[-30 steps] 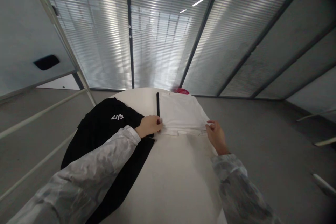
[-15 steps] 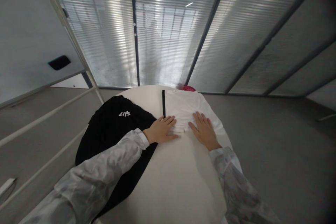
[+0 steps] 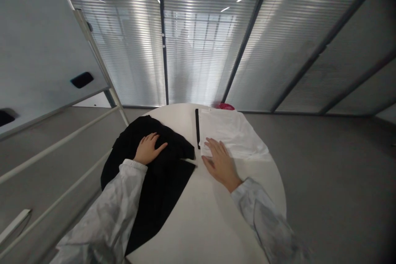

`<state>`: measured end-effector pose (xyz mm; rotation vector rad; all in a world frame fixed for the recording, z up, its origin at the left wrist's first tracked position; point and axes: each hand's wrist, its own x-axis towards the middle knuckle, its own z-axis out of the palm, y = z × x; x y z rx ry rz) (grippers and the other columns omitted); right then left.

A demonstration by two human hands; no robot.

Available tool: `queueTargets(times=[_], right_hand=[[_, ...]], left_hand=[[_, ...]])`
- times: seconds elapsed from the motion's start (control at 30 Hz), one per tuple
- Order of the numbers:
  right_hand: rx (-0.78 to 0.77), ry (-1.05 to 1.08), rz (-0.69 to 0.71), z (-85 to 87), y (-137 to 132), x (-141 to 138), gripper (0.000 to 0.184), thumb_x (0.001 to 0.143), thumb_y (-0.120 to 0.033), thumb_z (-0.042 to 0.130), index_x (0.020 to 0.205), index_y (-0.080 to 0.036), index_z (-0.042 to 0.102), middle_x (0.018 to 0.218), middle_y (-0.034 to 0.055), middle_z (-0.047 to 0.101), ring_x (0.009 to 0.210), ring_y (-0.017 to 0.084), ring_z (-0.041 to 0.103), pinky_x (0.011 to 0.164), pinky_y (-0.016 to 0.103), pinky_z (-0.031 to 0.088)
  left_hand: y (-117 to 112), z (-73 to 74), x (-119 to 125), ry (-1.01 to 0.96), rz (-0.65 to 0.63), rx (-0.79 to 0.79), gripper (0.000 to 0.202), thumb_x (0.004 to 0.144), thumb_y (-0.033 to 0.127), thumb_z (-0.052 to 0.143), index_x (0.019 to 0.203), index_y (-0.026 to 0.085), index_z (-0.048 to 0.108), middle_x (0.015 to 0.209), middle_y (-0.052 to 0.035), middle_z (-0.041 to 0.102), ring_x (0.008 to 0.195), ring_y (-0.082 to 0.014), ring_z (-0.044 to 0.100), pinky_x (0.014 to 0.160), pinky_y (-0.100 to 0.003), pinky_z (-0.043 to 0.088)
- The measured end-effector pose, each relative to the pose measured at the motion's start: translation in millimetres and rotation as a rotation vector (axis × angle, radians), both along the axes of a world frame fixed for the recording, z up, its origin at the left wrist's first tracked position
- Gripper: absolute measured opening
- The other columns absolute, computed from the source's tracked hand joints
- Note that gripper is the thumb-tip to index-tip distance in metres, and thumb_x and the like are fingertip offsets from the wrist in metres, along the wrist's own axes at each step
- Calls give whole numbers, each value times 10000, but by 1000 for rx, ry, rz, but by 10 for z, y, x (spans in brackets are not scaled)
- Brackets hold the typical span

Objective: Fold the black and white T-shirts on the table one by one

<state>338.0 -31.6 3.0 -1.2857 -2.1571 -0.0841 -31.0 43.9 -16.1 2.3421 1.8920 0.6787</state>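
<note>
A folded white garment with a black stripe along its left edge lies at the far side of a round white table. My right hand rests flat on its near left corner, fingers stretched out. A black garment is spread over the table's left side and hangs off the edge. My left hand lies open on top of the black garment, fingers spread, covering the spot where its white lettering was.
Something red peeks out behind the white garment at the table's far edge. White railings run along the left. Glass walls with blinds stand behind the table, and grey floor surrounds it.
My left hand left the white garment and moved left onto the black one. My right hand shifted left to the white garment's near left corner. The view panned slightly.
</note>
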Motion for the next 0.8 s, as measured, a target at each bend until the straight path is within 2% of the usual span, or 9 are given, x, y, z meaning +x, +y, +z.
queueTargets(times=[0.13, 0.3, 0.4, 0.5, 0.63, 0.7, 0.8], right_hand=[[-26, 23, 71, 41, 24, -490, 428, 1073, -355, 588, 1482, -235, 624, 1568, 133, 648, 1480, 321, 572, 1349, 601, 289], [-19, 13, 23, -38, 188, -859, 431, 1088, -366, 584, 1495, -225, 622, 1506, 144, 686, 1435, 330, 593, 1330, 618, 292], [-13, 6, -48, -127, 278, -929, 466, 1090, -432, 612, 1486, -188, 624, 1437, 178, 719, 1363, 361, 627, 1299, 638, 307], [6, -7, -82, -194, 339, -928, 451, 1098, -463, 609, 1464, -200, 640, 1343, 171, 756, 1269, 366, 656, 1239, 615, 370], [-11, 0, -87, -211, 389, -925, 309, 1123, -352, 543, 1365, -232, 693, 1236, 137, 775, 1150, 341, 668, 1079, 518, 471], [-35, 20, -82, -193, 406, -935, 264, 1125, -283, 505, 1268, -240, 722, 1157, 116, 781, 1095, 328, 672, 1048, 499, 466], [-37, 83, -77, -153, 411, -947, 250, 1129, -259, 478, 1170, -252, 725, 1105, 99, 782, 1064, 321, 670, 1057, 491, 447]], left_hand=[[18, -60, 77, 42, -185, -34, 624, 1081, 652, 533, 1491, 206, 683, 1646, -156, 592, 1556, -355, 516, 1331, -557, 353], [9, -52, 104, 58, -311, -49, 683, 1071, 668, 561, 1605, 245, 601, 1720, -120, 517, 1591, -342, 475, 1346, -535, 328], [8, -68, 78, 90, -346, -74, 695, 1069, 639, 575, 1658, 272, 548, 1766, -98, 454, 1629, -354, 421, 1361, -560, 280], [9, -68, 63, 119, -375, -106, 701, 1050, 557, 612, 1689, 286, 513, 1791, -98, 408, 1651, -368, 384, 1362, -587, 259], [6, -55, 58, 129, -405, -117, 729, 1012, 483, 657, 1695, 279, 507, 1798, -109, 390, 1656, -383, 371, 1358, -615, 255], [2, -52, 63, 112, -404, -109, 712, 1011, 483, 664, 1682, 288, 526, 1792, -103, 406, 1650, -379, 383, 1356, -614, 264], [-9, -30, 83, 65, -381, -87, 654, 1037, 564, 641, 1625, 281, 592, 1751, -102, 476, 1618, -363, 436, 1353, -584, 290]])
